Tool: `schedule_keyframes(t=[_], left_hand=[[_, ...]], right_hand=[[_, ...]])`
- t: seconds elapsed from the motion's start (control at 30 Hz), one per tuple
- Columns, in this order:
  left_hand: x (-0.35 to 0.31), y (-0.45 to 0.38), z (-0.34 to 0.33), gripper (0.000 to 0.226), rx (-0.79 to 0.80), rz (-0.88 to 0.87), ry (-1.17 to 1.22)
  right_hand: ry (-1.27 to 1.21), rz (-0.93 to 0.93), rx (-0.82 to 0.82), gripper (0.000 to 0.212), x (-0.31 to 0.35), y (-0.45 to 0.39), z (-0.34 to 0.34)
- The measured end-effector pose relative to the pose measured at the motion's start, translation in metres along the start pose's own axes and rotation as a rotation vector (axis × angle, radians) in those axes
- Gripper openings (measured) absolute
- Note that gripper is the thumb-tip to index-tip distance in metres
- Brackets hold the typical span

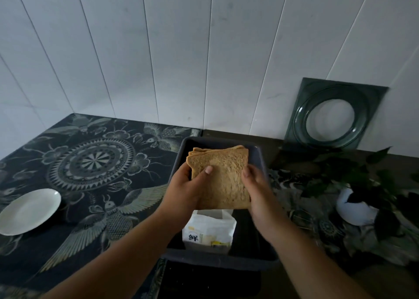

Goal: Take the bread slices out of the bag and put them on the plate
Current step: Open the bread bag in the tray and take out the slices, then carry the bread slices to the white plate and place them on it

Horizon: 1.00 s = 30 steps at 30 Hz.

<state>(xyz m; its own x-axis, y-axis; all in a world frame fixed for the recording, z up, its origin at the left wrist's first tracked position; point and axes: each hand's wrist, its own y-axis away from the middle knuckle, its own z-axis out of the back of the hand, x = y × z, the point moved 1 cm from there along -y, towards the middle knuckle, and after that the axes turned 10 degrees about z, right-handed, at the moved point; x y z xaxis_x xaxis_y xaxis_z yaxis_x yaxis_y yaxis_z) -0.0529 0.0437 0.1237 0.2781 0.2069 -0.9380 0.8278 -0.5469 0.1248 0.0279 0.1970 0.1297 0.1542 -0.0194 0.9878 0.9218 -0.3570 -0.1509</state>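
While we look down over the bench (95, 162) with its dark patterned cloth, we take the dark tray (260, 162) as our landmark. Right of the tray, a dark square dish (335, 115) leans on the wall above a leafy plant in a white pot (353, 210). Well left of the tray lies the white plate (29, 211), bare. Inside the tray, at its near end, stands the white bread bag (209, 229). Above the tray's middle, we hold a stack of bread slices (223, 176) out of the bag. Our left hand (186, 190) clamps its left edge, thumb across the top slice; our right hand (256, 187) clasps its right edge.
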Motion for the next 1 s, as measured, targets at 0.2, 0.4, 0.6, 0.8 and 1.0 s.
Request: schedule_keyframes(t=[0.2, 0.4, 0.6, 0.8, 1.0], left_hand=[[0.011, 0.01, -0.004, 0.051, -0.046, 0.211, 0.015], [0.016, 0.021, -0.003, 0.043, -0.088, 0.334, 0.046], [0.018, 0.04, 0.004, 0.042, -0.043, 0.334, 0.061], [0.02, 0.077, 0.025, 0.047, -0.019, 0.371, 0.061], [0.027, 0.132, 0.055, 0.04, -0.24, 0.403, 0.126]], right_hand=[[0.03, -0.075, -0.07, 0.018, -0.023, 0.017, -0.009], [0.114, -0.082, 0.007, 0.02, -0.024, 0.039, -0.007], [0.072, -0.128, -0.019, 0.019, -0.026, 0.045, -0.002], [0.015, -0.184, 0.064, 0.032, -0.034, 0.054, -0.012], [-0.013, -0.204, 0.272, 0.034, -0.045, 0.065, -0.044]])
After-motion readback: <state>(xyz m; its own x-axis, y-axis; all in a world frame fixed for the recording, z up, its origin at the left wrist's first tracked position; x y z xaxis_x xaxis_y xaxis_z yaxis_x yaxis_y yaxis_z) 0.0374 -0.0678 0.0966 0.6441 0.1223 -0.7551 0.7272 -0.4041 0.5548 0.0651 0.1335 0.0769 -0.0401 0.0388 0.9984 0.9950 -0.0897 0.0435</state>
